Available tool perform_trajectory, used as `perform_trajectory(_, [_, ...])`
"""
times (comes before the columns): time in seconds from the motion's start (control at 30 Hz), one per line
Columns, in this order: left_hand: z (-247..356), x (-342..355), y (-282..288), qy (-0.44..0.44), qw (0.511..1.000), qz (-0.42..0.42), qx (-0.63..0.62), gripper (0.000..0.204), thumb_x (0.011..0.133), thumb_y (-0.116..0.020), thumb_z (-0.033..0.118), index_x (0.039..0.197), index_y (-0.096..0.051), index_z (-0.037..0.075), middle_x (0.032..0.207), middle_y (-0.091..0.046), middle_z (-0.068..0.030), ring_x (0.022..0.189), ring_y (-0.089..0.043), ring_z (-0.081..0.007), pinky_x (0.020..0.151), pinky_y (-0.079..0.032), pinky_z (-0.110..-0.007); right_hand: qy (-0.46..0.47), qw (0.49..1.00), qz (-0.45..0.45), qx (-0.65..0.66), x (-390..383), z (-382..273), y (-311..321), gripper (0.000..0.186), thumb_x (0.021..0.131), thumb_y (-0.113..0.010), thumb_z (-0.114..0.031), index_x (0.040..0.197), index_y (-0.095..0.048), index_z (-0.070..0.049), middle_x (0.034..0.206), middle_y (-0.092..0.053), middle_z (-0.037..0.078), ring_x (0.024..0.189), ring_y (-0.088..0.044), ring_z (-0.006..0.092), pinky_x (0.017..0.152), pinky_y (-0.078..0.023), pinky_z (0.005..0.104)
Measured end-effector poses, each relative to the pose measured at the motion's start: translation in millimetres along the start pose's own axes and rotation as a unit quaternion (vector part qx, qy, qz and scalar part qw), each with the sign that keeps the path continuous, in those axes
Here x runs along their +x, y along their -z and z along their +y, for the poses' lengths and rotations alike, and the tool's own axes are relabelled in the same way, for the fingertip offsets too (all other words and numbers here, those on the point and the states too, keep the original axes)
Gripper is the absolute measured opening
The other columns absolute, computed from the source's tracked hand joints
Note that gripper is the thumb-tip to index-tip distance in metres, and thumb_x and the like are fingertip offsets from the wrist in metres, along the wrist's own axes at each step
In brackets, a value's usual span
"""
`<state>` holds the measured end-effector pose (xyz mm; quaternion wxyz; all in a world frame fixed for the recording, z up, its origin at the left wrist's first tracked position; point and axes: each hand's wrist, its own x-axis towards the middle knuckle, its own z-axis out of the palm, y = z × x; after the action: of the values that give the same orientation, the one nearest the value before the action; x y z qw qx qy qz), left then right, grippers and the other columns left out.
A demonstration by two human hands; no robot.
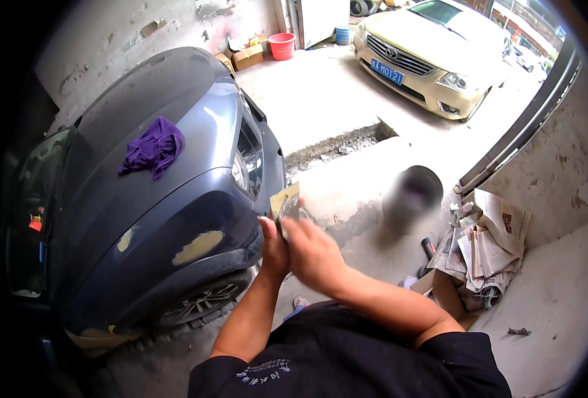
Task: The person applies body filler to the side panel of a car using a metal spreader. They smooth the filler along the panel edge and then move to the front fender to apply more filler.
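Note:
My left hand is closed, thumb upward, around the lower end of a flat plate smeared with yellow putty. Pressed close beside it, my right hand is closed on what looks like a putty knife; its blade is blurred and its handle hidden by my fingers. Both hands are in front of the dark blue car's front corner, apart from its body. Yellowish filler patches mark the fender above the front wheel. A crumpled purple cloth lies on the hood.
A dark bucket stands on the floor to the right. Newspapers and a cardboard box are heaped by the right wall. A broken trench crosses the floor ahead. Beyond are a cream car and a red tub.

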<state>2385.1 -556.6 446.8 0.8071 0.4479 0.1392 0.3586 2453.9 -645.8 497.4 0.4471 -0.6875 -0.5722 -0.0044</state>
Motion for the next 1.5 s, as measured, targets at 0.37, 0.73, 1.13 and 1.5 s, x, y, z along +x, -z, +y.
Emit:
perform_trajectory(0.37, [6.2,12.1,-6.0,0.013,0.998,-0.019,-0.057,0.078,0.092,-0.026,0.068,0.135,-0.041,0.005,0.125,-0.054,-0.0072,0.115,-0.050,-0.0189,0.100,-0.038,-0.034,-0.002,1.000,0.014,-0.005,31.6,17.8,-3.4,0.036,0.077,-0.055,-0.001,0.113,-0.055,0.000,0.084,-0.057,0.016,0.075,-0.060,0.0357,0.068,-0.051,0.0427])
perform_trajectory(0.73, [10.8,13.8,6.4,-0.002,0.998,-0.060,-0.026,0.076,0.093,-0.026,0.066,0.138,-0.036,0.006,0.130,-0.050,-0.0081,0.119,-0.048,-0.0181,0.102,-0.037,-0.034,0.061,0.997,0.030,0.024,12.5,1.3,-4.1,0.036,0.078,-0.057,-0.004,0.113,-0.054,0.001,0.086,-0.057,0.018,0.074,-0.059,0.0369,0.063,-0.050,0.0428])
perform_trajectory(1.13, [10.5,18.8,-22.0,0.020,0.999,0.039,-0.030,0.084,0.092,-0.020,0.070,0.134,-0.043,0.001,0.122,-0.057,-0.0098,0.111,-0.054,-0.0197,0.098,-0.041,-0.033,0.007,1.000,0.023,-0.001,46.2,27.2,2.0,0.033,0.078,-0.054,-0.001,0.111,-0.055,0.001,0.086,-0.057,0.018,0.074,-0.060,0.0379,0.064,-0.050,0.0434])
perform_trajectory(1.5, [11.6,18.8,-6.2,0.026,0.999,-0.018,-0.021,0.082,0.092,-0.019,0.070,0.133,-0.044,0.003,0.124,-0.055,-0.0095,0.114,-0.053,-0.0186,0.098,-0.040,-0.032,0.075,0.997,-0.004,0.035,13.9,14.6,-0.3,0.033,0.082,-0.053,-0.007,0.114,-0.052,0.000,0.089,-0.054,0.017,0.081,-0.058,0.0356,0.069,-0.049,0.0437])
